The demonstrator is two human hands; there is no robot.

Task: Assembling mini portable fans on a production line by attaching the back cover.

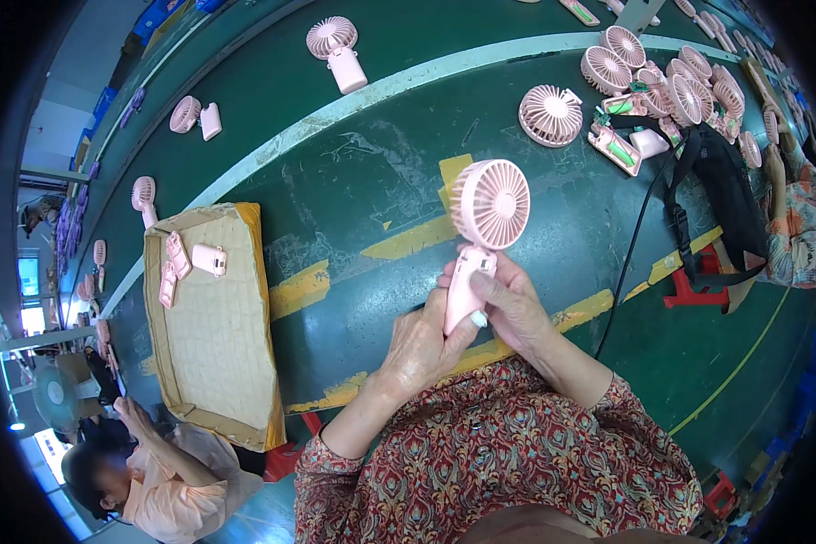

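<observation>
Between my hands, over the near edge of the green table, I hold a pink handheld fan (491,204) with its round grille up and its handle slanting down toward me. My left hand (423,342) is closed about the lower part of the handle, where a small whitish piece shows at the bottom. My right hand (514,304) wraps the handle from the right, its thumb pressed on the front just under the head. The fingers behind the handle are partly hidden.
A shallow cardboard tray (210,354) with several pink casing parts (210,260) lies left. A pile of pink fan heads (689,95) and open handles with green cells is at the far right, near a black bag (721,195). A co-worker (177,480) sits lower left.
</observation>
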